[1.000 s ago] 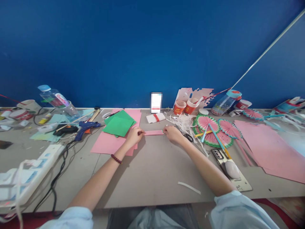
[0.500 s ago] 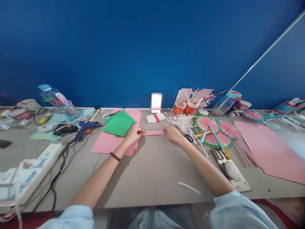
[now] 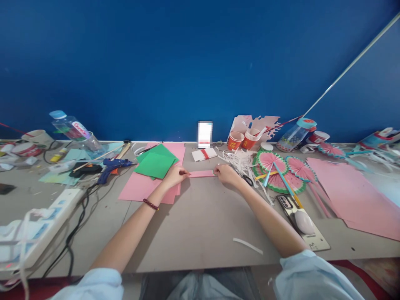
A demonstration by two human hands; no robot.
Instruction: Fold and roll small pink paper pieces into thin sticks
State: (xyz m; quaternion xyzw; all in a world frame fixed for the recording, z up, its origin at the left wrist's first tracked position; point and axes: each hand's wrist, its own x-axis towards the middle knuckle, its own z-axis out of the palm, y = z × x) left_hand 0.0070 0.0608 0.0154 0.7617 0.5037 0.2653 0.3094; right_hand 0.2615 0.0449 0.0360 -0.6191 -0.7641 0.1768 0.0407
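Between my two hands lies a narrow folded strip of pink paper (image 3: 202, 173), stretched sideways just above or on the table. My left hand (image 3: 176, 175) pinches its left end, and a beaded bracelet circles that wrist. At the strip's right end, my right hand (image 3: 226, 173) has its fingers closed on the paper. Green paper sheets (image 3: 156, 162) lie on pink sheets (image 3: 137, 189) beside my left hand. A white packet with a red band (image 3: 204, 154) rests just beyond the strip.
On the left are a blue glue gun (image 3: 109, 168), a power strip (image 3: 56, 225) and a tilted plastic bottle (image 3: 70, 125). To the right lie white paper strips (image 3: 239, 160), watermelon-patterned paper fans (image 3: 275, 166), red paper cups (image 3: 236, 141), a phone (image 3: 315, 241) and pink sheets (image 3: 359, 196).
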